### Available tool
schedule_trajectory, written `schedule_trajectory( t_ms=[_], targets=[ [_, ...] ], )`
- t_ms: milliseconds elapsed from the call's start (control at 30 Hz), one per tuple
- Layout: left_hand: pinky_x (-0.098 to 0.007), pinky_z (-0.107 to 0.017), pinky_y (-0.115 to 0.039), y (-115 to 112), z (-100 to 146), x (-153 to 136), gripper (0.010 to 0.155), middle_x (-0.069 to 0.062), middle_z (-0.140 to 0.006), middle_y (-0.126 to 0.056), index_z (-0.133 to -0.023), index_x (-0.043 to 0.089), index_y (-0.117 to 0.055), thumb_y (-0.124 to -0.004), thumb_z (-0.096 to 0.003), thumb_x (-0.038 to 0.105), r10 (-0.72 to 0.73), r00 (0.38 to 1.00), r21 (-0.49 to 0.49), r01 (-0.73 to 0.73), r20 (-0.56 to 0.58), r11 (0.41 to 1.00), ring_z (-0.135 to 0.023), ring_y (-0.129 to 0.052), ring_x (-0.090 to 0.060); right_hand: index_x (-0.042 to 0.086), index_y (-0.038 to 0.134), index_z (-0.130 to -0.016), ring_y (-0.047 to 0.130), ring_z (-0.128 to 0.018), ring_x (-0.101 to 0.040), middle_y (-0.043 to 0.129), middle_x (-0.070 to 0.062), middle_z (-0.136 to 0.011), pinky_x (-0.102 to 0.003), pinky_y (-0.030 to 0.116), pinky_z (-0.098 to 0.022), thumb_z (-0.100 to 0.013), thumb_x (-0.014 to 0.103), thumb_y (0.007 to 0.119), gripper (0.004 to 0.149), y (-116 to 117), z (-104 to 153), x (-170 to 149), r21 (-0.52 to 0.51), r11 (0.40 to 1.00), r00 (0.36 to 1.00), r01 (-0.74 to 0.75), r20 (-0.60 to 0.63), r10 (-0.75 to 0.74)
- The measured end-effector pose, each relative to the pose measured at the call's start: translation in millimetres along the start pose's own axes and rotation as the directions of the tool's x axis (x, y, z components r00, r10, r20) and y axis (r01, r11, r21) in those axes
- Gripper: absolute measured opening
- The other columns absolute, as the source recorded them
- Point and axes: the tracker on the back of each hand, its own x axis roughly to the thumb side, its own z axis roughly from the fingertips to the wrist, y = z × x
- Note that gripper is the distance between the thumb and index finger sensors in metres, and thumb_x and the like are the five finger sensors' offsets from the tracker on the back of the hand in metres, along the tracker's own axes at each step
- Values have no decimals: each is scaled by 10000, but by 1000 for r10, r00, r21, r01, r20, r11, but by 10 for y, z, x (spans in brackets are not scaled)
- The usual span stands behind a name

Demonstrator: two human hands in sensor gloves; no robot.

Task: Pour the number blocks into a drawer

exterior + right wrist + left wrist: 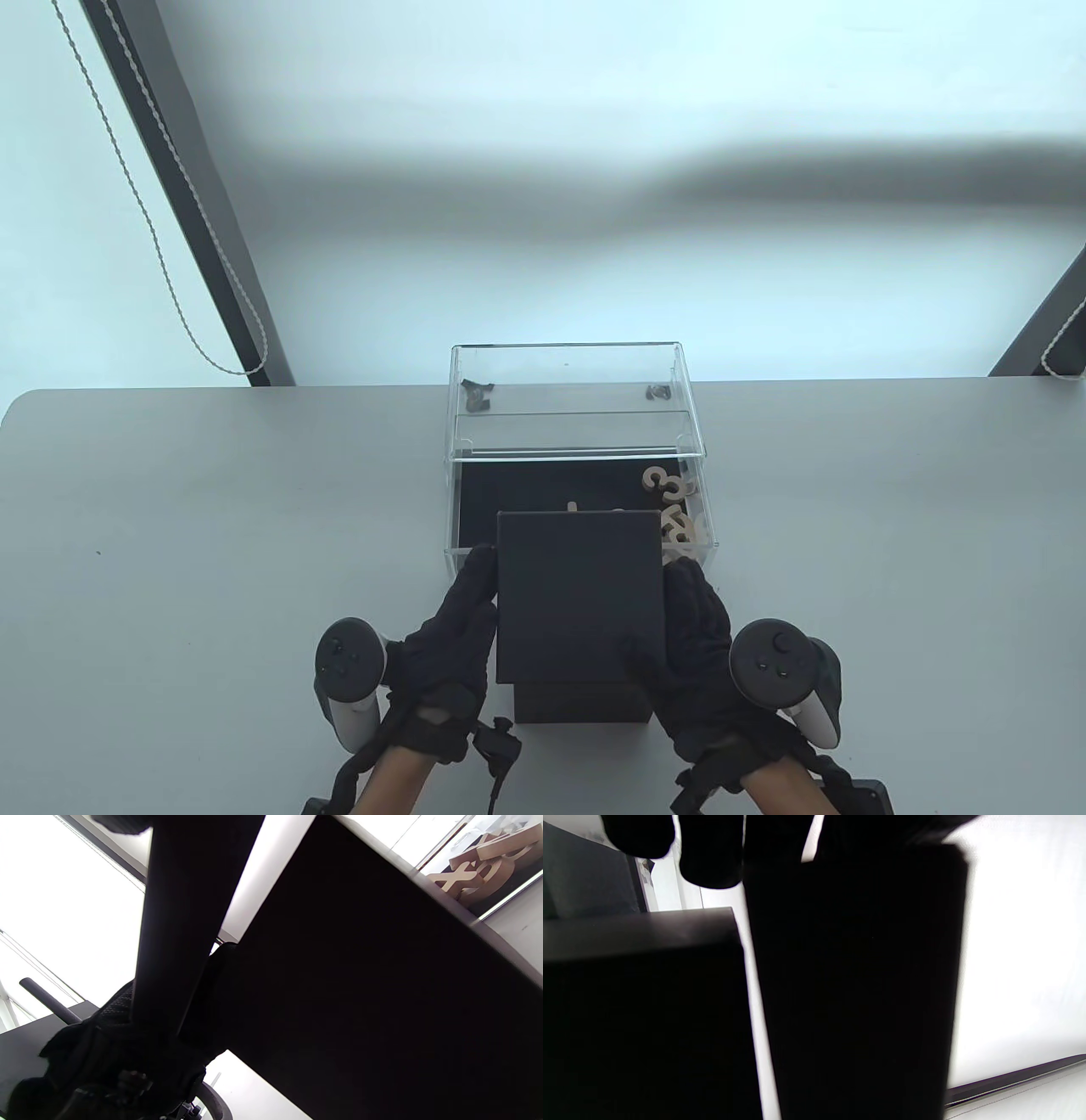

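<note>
- One black box [579, 594] is held over the table [170, 526] between two gloved hands; its far edge reaches over the near rim of the drawer.
- A second dark block [581, 703], perhaps the box's other half, sits directly below the box at 6 o'clock from it; whether it touches the box cannot be told.
- One clear acrylic case [577, 399] stands at 12 o'clock from the box, with one drawer [475, 509] pulled out toward the person; its floor is dark.
- Number blocks [672, 509]: a pile of pale wooden digits lies in the drawer's right part, at about 1 o'clock from the box. A "3" is readable on top; the exact count cannot be told, though several show. In the right wrist view the blocks [479, 870] appear beyond the box's [382, 993] edge.
- Two small dark pieces [478, 396] sit inside the case, one left, one right.
- Left hand [450, 637]: pressed against the box's left face, fingers running along it, gripping the box from 9 o'clock. In the left wrist view its fingers [710, 853] hang beside the box [857, 984].
- Right hand [700, 645]: clamped on the box's right side from 3 o'clock, thumb across the top face.
- Two trackers, one [346, 671] on the left hand and one [776, 662] on the right.
</note>
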Motion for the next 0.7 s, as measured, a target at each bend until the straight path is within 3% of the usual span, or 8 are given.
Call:
schedule_trajectory(
  t_ms=[433, 700],
  targets=[
    [-662, -710, -520, -76, -70, -269, 607, -123, -1178, -513, -1077, 309, -518, -631, -499, 454, 22, 991, -24, -25, -133, 999, -1028, -589, -442, 123, 72, -1013, 150, -1008, -531, 72, -212, -1109, -747, 244, -674, -444, 671, 565, 931, 37, -73, -229, 35, 986, 979, 163, -128, -157],
    [-665, -705, -524, -82, -65, -355, 610, -153, -1175, -512, -1078, 309, -515, -627, -499, 467, 28, 983, -24, -33, -180, 999, -1023, -597, -449, 117, 82, -1015, 167, -1005, -535, 87, -218, -1109, -744, 261, -674, -446, 671, 563, 928, 92, -109, -345, 66, 980, 966, 186, -195, -170]
  ],
)
